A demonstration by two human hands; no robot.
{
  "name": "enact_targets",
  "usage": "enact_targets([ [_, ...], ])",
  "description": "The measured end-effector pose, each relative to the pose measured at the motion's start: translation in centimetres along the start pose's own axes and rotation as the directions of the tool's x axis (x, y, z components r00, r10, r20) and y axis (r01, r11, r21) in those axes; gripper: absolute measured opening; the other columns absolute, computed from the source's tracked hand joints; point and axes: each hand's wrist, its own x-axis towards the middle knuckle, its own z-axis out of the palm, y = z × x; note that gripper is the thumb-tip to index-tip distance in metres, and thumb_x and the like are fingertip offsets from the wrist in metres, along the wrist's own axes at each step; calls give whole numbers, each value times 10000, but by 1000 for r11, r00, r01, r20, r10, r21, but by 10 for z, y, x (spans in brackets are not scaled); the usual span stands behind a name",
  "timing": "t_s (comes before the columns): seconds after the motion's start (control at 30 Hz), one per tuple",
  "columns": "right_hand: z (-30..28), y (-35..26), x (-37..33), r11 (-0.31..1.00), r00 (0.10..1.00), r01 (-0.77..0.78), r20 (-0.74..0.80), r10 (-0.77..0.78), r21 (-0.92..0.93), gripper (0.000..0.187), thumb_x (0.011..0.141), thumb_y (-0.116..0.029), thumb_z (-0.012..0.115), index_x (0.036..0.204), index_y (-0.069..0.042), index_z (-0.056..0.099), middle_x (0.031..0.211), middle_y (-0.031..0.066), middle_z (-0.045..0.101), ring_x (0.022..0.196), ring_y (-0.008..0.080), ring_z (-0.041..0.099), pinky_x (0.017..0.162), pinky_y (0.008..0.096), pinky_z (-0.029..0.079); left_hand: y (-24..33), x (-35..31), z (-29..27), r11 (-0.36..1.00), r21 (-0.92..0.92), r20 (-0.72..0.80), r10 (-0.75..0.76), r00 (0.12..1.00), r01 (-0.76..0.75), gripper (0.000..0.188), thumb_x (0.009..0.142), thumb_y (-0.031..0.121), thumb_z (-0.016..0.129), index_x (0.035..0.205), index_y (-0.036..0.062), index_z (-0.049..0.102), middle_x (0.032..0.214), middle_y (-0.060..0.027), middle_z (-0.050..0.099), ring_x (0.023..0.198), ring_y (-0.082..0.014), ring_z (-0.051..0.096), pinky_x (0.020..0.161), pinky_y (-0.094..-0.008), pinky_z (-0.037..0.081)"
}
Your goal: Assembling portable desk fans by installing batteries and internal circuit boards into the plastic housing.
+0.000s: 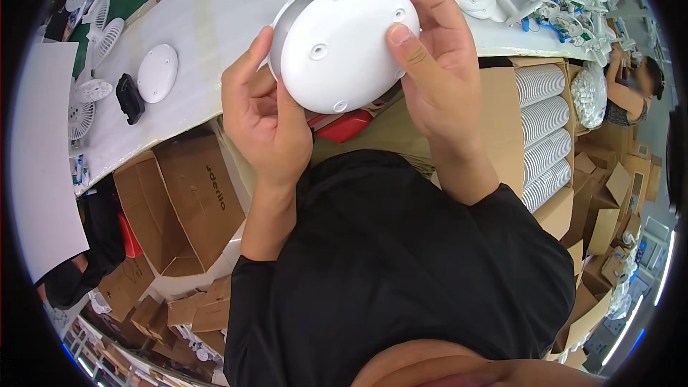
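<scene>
In front of me, above the table's near edge, I hold a round white plastic base cover (351, 50), tilted, with several screw holes and a small slot on its outer face. Behind it shows the rim of a matching white round housing (281, 21); a gap is visible between the two at the upper left. My left hand (265, 111) is closed on the left side, index finger along the housing and thumb at the cover's edge. Closed on the right side, my right hand (444, 64) presses its thumb on the cover's face beside a screw hole. Its other fingers are partly hidden behind.
On the white table (208, 36) lie another round white cover (158, 74), a black part (130, 99) and white fans (107, 37). Fan parts with wires (559, 18) crowd the far right. Cardboard boxes (179, 204) stand below; one holds stacked white grilles (542, 125). A person (631, 93) is at right.
</scene>
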Motion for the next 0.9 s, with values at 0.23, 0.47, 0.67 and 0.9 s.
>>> enact_targets([
  [0.23,16,-5,-13,992,994,91,-51,-96,-89,407,914,-38,599,1304,-11,485,1215,143,538,1064,205,542,928,304,470,6,-13,-3,939,-329,-96,-143,985,104,452,968,59,512,1396,-41,403,1340,-213,547,1085,-280,637,902,-308,519],
  [0.47,15,-18,-19,943,990,137,19,-138,-304,440,921,-56,604,1342,-5,486,1241,139,548,1062,205,557,931,286,457,31,-23,-8,975,-174,33,-136,990,139,480,965,208,567,1359,-45,460,1222,-181,580,1012,-247,619,875,-310,498],
  [0.67,15,-19,-25,938,984,174,79,-157,-299,492,893,-78,653,1352,-3,494,1239,136,555,1024,202,567,910,282,460,39,-13,-12,958,-246,49,-139,989,147,483,952,255,606,1316,-42,493,1160,-159,609,988,-230,604,869,-312,484],
  [0.9,9,-36,-12,912,971,46,231,54,-407,456,845,-105,705,1270,-14,566,1168,119,560,964,197,555,852,269,449,34,-22,-21,979,-119,62,-157,986,164,515,944,313,635,1291,-42,499,1153,-158,609,971,-221,599,835,-303,485],
])
